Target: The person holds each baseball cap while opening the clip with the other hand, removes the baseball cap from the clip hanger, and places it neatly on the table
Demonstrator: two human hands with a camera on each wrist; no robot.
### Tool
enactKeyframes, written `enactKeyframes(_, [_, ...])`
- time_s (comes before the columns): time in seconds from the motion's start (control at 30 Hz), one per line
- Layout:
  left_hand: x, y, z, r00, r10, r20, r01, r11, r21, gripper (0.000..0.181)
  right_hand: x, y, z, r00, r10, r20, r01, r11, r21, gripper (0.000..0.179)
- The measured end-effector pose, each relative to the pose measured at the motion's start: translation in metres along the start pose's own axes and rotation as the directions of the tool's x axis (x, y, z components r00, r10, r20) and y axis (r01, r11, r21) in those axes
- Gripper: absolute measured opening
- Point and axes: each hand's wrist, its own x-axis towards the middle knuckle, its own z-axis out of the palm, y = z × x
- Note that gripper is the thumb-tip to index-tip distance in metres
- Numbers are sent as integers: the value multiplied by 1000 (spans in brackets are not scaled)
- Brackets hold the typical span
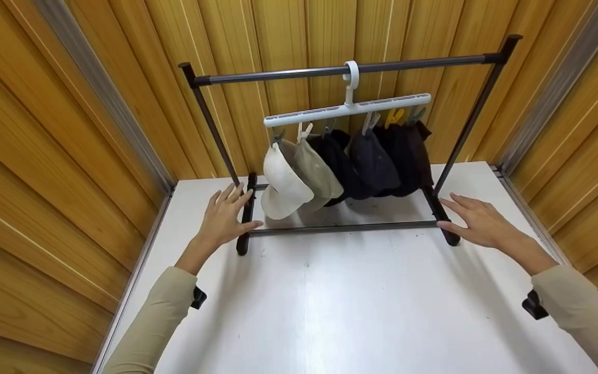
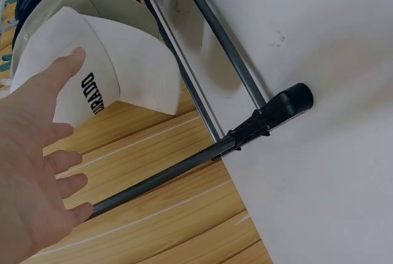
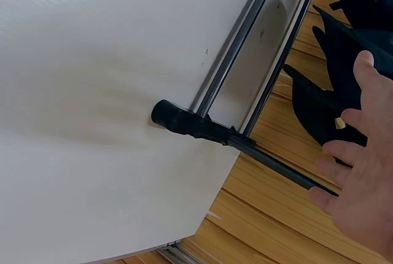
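Hanging from the rack (image 1: 278, 75): beige cap (image 1: 324, 171), partly hidden by the white cap (image 1: 286, 179); dark caps (image 1: 376, 165), overlapping, outlines merging. The rack's lower rails (image 2: 217, 31) are cut off in both wrist views.

Head view bright; diffuse glare whitens the flat, glossy white tabletop (image 1: 320, 311) before the dark tubular metal garment rack (image 1: 351, 227). Soft shadows extend forward of the rack. Wrist views dimmer.

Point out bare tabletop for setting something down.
The white table is bare in front of the rack, between both sleeves. Crowded: below the hanger, where caps cluster; left hand and right hand flank the rack.
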Motion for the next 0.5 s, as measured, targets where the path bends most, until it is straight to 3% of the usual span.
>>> enactKeyframes(0.27, [17, 4, -13, 997, 66, -46, -67, 998, -15, 81, -7, -19, -11, 1000, 17, 13, -17, 1000, -2, 65])
enactKeyframes(0.5, [31, 11, -20, 994, 47, -103, -54, 997, -63, 63, -10, -46, -14, 999, 15, 40, -16, 999, 29, 66])
